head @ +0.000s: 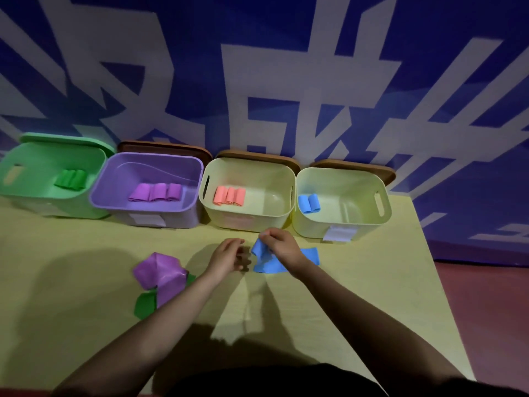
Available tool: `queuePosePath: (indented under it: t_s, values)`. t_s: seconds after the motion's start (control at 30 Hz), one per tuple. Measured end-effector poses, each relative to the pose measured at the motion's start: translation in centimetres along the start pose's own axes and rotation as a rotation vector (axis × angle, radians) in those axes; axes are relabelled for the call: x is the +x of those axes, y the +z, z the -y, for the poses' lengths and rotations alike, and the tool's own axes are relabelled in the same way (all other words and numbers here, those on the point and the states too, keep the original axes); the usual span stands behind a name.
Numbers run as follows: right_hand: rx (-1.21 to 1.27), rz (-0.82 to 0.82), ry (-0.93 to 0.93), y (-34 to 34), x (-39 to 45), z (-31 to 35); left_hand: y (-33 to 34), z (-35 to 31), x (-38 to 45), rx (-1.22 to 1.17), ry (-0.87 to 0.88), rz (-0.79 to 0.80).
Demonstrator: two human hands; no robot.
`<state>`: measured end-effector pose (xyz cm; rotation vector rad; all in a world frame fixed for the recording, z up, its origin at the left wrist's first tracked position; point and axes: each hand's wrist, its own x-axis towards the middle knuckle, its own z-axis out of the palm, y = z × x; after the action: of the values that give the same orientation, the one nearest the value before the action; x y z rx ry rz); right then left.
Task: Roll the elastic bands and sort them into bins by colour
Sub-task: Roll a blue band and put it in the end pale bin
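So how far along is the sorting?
Well under way. Rolled bands already sit in all four bins: green rolls, purple rolls, orange rolls and blue rolls. The right hand pinches a loose blue band. A purple band and green band still wait unrolled.

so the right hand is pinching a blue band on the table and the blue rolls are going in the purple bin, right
Not quite. In the head view the right hand does pinch the blue band, but the blue rolls lie in the rightmost pale yellow bin; the purple bin holds purple rolls.
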<state>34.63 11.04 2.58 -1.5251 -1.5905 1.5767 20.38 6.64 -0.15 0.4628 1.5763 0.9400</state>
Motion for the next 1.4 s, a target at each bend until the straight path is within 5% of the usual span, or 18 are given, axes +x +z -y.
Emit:
queuePosePath:
  t_s: [0.1,0.27,0.53,0.7,0.9,1.1,1.4]
  values:
    - [0.197,0.058,-0.026,0.3,-0.9,4.4,-1.4,-3.1,-2.3,-0.124,0.162,0.009]
    - [0.516,0.147,-0.038,1.4,-3.6,10.0,-4.0,-6.9,-5.8,0.001,0.440,0.165]
    - [0.772,0.273,0.043,3.1,-5.7,12.8,-7.1,-6.6,-8.9,0.070,0.514,0.090]
    - [0.564,0.362,0.070,3.9,-6.0,12.0,-10.0,-6.7,-9.5,-0.023,0.551,0.050]
    - [-0.365,0.361,-0.085,6.2,-6.9,10.8,-11.5,-8.4,-9.0,-0.051,0.515,0.011]
    - [-0.086,0.296,-0.148,6.8,-7.1,10.8,-12.6,-10.4,-7.4,0.010,0.506,0.005]
    - [-0.003,0.039,-0.241,9.0,-7.4,10.8,-15.6,-11.0,-6.2,0.127,0.465,0.036]
